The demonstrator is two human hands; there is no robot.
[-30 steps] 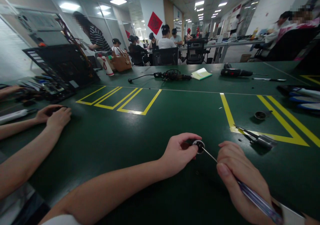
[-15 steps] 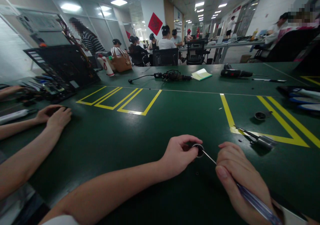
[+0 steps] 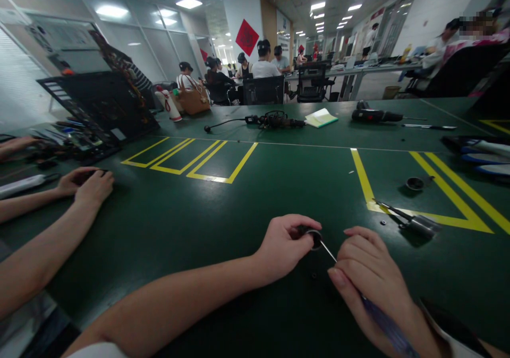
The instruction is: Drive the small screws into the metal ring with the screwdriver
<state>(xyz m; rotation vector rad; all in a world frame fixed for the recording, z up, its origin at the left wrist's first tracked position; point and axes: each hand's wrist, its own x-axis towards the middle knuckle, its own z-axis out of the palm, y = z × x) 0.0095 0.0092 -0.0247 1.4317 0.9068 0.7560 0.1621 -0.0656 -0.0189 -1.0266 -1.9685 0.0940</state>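
In the head view, my left hand (image 3: 285,249) pinches a small round metal ring-shaped part (image 3: 316,239) just above the green table. My right hand (image 3: 368,278) is wrapped round a screwdriver (image 3: 384,321) with a clear purplish handle. Its thin shaft points up and left, and the tip reaches into the opening of the round part; the tip itself is hidden. Right of my hands lies a metal cylinder with a thin dark shaft (image 3: 422,226). Beyond it sits another small round part (image 3: 415,183). A tiny dark piece (image 3: 314,276) rests below my left hand.
Yellow tape outlines (image 3: 211,178) mark the green table (image 3: 191,225). Another person's hands (image 3: 90,185) work at the left. A power drill (image 3: 376,115), a notepad (image 3: 322,117) and a bundled black cable (image 3: 274,119) lie along the back. Blue-edged tools (image 3: 488,158) are at the right.
My right hand and the screwdriver have shifted slightly left, closer to the round part. The left hand has barely moved. In the background, the standing person in stripes has leaned behind the black panel.
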